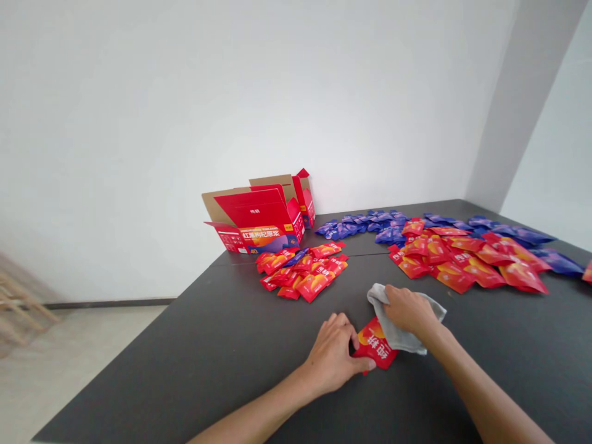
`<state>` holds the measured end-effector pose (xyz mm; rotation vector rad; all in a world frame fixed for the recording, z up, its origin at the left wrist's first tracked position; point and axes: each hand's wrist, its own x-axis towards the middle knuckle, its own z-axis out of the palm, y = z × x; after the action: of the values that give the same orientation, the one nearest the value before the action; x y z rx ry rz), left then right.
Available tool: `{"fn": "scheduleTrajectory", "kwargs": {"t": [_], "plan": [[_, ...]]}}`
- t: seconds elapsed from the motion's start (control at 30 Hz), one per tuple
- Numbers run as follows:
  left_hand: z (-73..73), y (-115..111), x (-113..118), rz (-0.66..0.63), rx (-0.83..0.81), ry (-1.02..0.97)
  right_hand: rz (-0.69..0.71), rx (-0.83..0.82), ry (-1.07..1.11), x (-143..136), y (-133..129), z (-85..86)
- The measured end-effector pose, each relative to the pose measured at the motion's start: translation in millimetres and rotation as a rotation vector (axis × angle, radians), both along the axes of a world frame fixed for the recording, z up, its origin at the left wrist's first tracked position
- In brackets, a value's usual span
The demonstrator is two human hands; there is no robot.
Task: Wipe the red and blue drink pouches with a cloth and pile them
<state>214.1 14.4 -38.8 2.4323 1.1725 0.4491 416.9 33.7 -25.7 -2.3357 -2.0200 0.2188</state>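
Note:
A red pouch point(380, 353) with yellow print and white lettering lies flat on the dark table, near its front. My left hand point(337, 353) grips the pouch's left edge between thumb and fingers. In my right hand point(409, 309) is a grey cloth point(401, 338), bunched under the fingers and pressed on the upper right part of the pouch. The cloth hides that part of the pouch, and its loose corner spreads to the right of the hand.
A pile of red pouches point(319, 280), with a blue one among them, lies ahead on the left. Farther right is a larger red heap point(462, 256), with blue pouches point(342, 229) behind. Open red cartons point(259, 216) stand at the table's point(185, 345) far left edge, before a white wall.

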Motion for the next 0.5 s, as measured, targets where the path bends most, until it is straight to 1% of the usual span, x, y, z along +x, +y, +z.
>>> {"fn": "scheduleTrajectory", "kwargs": {"t": [0.1, 0.27, 0.4, 0.5], "plan": [[1.8, -3.3, -1.2, 0.019, -0.001, 0.036, 0.016, -0.004, 0.021, 1.6, 1.8, -1.5], [1.1, -16.7, -4.4, 0.060, -0.022, 0.065, 0.034, 0.014, 0.026, 8.0, 4.8, -5.3], [0.4, -23.3, -7.2, 0.055, -0.103, -0.014, 0.042, 0.002, 0.051, 12.9, 7.6, -7.1], [3.5, -17.6, -12.0, 0.002, -0.179, -0.143, 0.050, 0.005, 0.061, 16.7, 9.0, -6.4]]}}
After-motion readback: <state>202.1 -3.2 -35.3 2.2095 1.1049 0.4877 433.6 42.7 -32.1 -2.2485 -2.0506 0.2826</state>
